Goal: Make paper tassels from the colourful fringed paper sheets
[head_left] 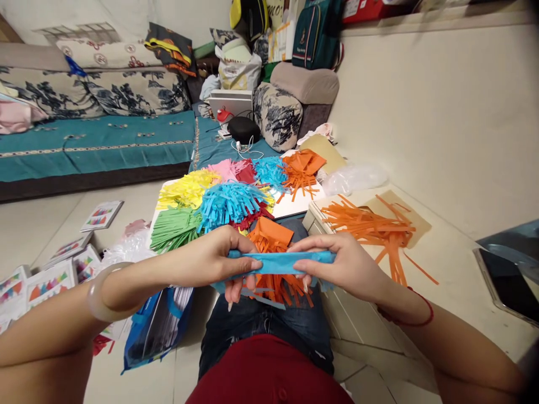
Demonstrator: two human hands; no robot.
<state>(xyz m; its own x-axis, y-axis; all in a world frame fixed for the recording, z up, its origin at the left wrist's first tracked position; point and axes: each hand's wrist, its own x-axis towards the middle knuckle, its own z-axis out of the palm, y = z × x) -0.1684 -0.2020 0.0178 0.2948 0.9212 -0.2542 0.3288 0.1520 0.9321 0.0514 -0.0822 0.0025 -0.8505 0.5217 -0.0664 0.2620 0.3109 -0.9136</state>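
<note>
A strip of blue tissue paper [278, 262], folded or rolled along its top, stretches level between my two hands above my lap. My left hand [229, 261] pinches its left end between thumb and fingers. The other end is pinched by my right hand [337, 261]. Some blue fringe hangs below, partly hidden by my fingers. Under the strip, orange fringed tissue paper [269, 230] lies on my lap. Just beyond it sits a pile of blue fringed paper [229, 202], with green fringed paper [174, 229] to its left.
Yellow fringe [187, 188] and another orange bundle [304, 168] lie on the board ahead. Loose orange strips [370, 221] cover part of the cabinet top at right, near a phone [507, 283]. A blue bag [160, 325] and printed packets [50, 283] are on the floor left.
</note>
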